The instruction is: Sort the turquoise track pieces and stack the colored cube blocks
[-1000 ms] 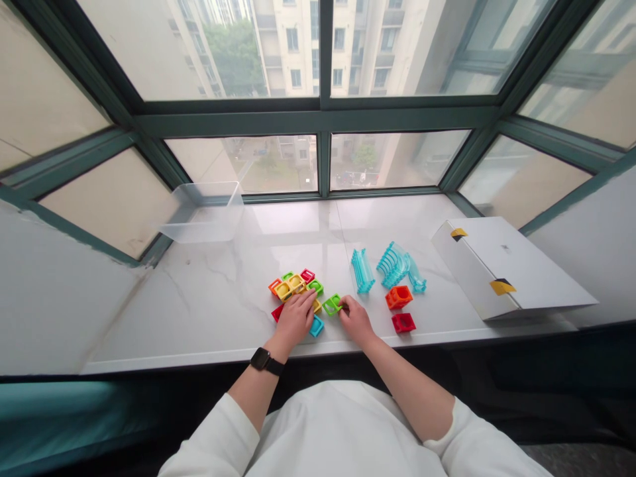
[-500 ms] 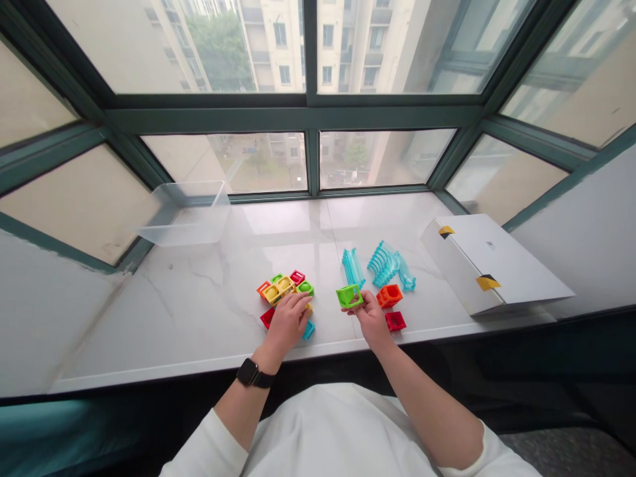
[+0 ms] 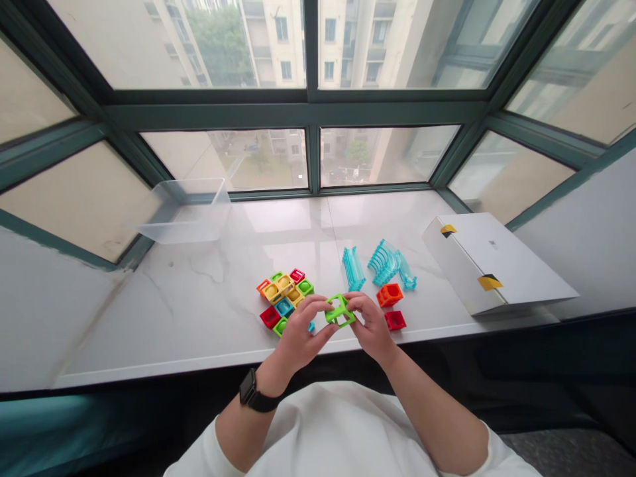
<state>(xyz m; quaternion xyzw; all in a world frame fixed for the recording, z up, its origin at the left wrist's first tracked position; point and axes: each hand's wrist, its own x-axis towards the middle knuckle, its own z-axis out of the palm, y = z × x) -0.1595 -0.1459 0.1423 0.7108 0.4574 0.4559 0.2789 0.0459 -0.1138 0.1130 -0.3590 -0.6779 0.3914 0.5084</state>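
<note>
Between two hands (image 3: pixel 303 334) (image 3: pixel 373 329), one green block (image 3: pixel 338 311)

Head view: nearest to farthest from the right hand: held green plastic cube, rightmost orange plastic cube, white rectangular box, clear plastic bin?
1. Held green cube: in left hand and right hand.
2. Rightmost orange cube: just right, slightly beyond.
3. White box: far right.
4. Clear bin: far left.

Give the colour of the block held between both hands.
The block is bright green, best seen in the head view.
</note>
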